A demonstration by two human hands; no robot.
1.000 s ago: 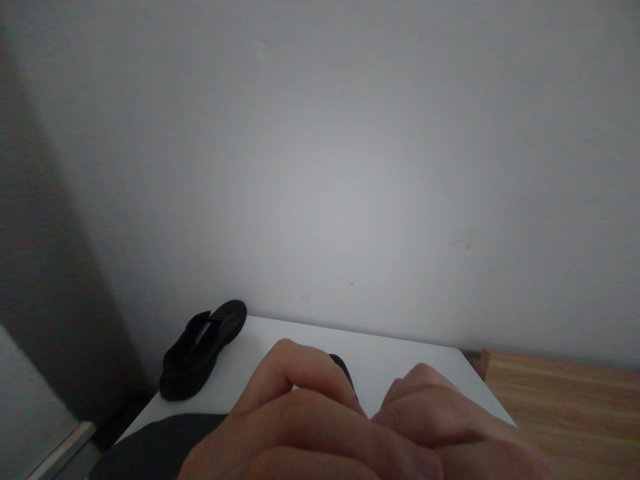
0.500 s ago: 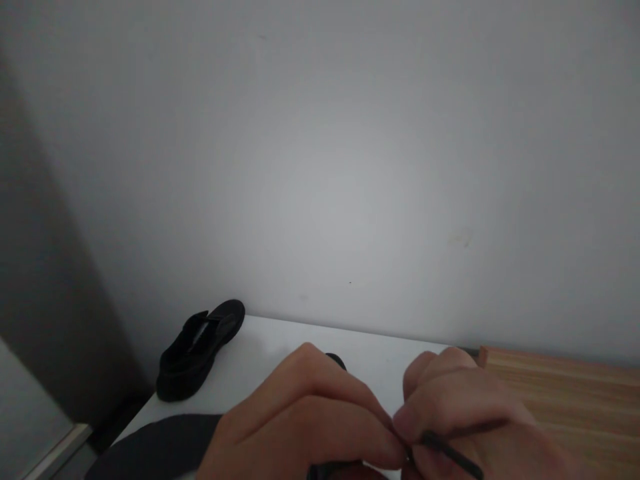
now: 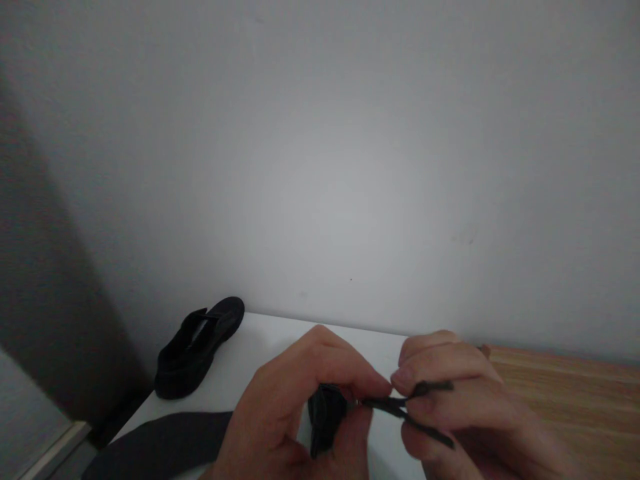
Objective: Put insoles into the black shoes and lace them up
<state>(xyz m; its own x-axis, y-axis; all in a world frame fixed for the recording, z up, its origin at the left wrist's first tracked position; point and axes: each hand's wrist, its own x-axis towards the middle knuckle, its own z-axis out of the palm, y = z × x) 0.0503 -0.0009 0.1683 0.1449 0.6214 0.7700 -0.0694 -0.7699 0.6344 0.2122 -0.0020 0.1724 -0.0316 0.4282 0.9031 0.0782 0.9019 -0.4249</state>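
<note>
A thin dark cord (image 3: 383, 403) stretches between my two hands, low in the head view. My left hand (image 3: 295, 393) pinches its left end between thumb and forefinger, where something small glints. My right hand (image 3: 460, 393) grips the cord's other side, and two loose dark ends spread out across its fingers. Through the gap in my left hand shows a black shiny item (image 3: 326, 417), mostly hidden; I cannot tell whether the hand touches it. Farther left, a black shoe (image 3: 187, 357) with a strap rests on the white tabletop (image 3: 270, 340).
Behind the tabletop rises a pale wall (image 3: 345, 187). A wood-grain board (image 3: 575, 387) lies at the right. At the lower left is a dark grey rounded shape (image 3: 160, 443), whose kind I cannot tell.
Both hands have risen slightly and opened out from each other, so more of the cord shows between them. The black item behind my left fingers is more visible. The shoe stays put.
</note>
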